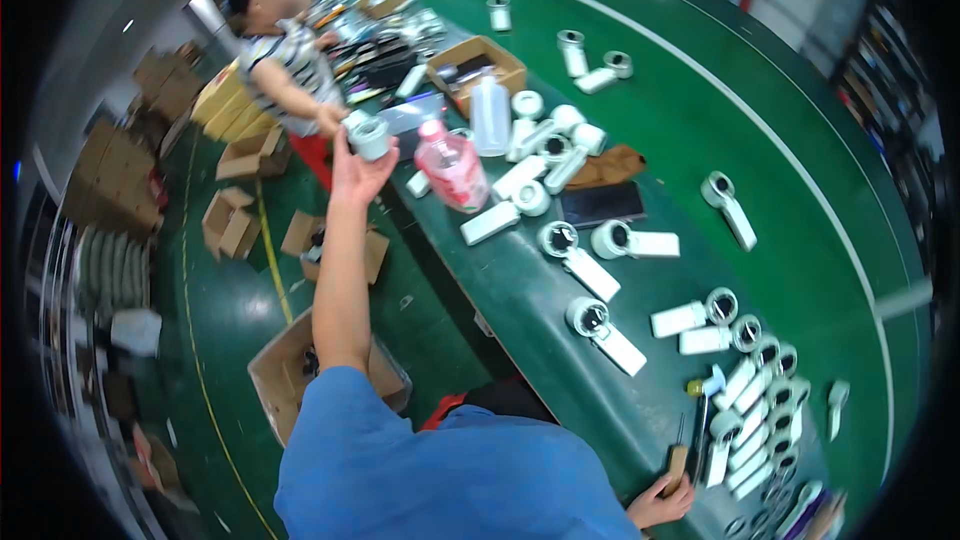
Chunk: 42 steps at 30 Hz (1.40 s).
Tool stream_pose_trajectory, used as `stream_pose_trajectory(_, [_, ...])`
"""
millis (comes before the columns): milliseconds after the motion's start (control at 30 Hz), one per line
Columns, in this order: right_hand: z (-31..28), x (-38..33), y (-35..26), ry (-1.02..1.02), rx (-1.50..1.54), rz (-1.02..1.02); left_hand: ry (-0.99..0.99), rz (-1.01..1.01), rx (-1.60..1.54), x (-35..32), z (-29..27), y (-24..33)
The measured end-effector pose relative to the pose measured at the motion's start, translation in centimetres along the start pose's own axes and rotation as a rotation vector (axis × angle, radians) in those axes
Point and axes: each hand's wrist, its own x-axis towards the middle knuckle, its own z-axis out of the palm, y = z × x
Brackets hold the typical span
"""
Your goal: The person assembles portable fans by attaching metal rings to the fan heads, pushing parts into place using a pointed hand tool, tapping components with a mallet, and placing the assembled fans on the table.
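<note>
My left arm stretches far out over the table's left edge, and my left hand (362, 172) is closed around a white handheld fan (371, 138). A co-worker's hand (330, 120) is right beside that fan; whether it touches the fan I cannot tell. Low on the right, my right hand (662, 502) rests at the table with its fingers round the wooden handle of a screwdriver (677, 462), whose thin shaft points away from me. Near it lie a yellow-handled tool (697, 387) and a group of white handheld fans (750, 430) in rows.
Further along the green table (520, 315) are scattered fans (605, 340), a pink bottle (452, 170), a clear bottle (490, 118), a dark phone-like slab (602, 204) and a cardboard box (512, 62). A co-worker (290, 60) stands at the far left. Open cartons (275, 380) sit on the floor.
</note>
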Motion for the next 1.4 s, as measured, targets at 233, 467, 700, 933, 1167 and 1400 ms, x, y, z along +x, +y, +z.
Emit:
stream_pose_trajectory(233, [-3.7, 4.9, -5.3, -0.025, 0.135, 0.001, -0.156, 0.202, 0.154, -7.7, 4.9, -6.4])
stream_pose_trajectory(467, [-8.5, 11.8, -9.1, 0.098, 0.184, -0.687, -1.292, -0.683, 0.983, -28.8, 12.0, -27.6])
stream_pose_trajectory(700, [-9.1, 10.2, 5.8, -0.128, 0.334, -0.230, -1.549, -1.077, 1.086, -32.3, 19.6, -31.9])
stream_pose_trajectory(933, [-9.7, 7.9, 21.1, 0.181, -0.115, 0.529, -1.107, -0.141, 1.436, -23.0, 18.4, -27.9])
stream_pose_trajectory(1167, [-15.7, -1.5, 50.1, 0.184, -0.447, 0.747, -1.215, 0.748, 2.055, -14.4, 20.8, -28.2])
stream_pose_trajectory(1400, [-12.6, 1.0, 49.2, 0.045, -0.704, 0.883, -1.360, 0.701, 2.412, -12.5, 19.1, -30.5])
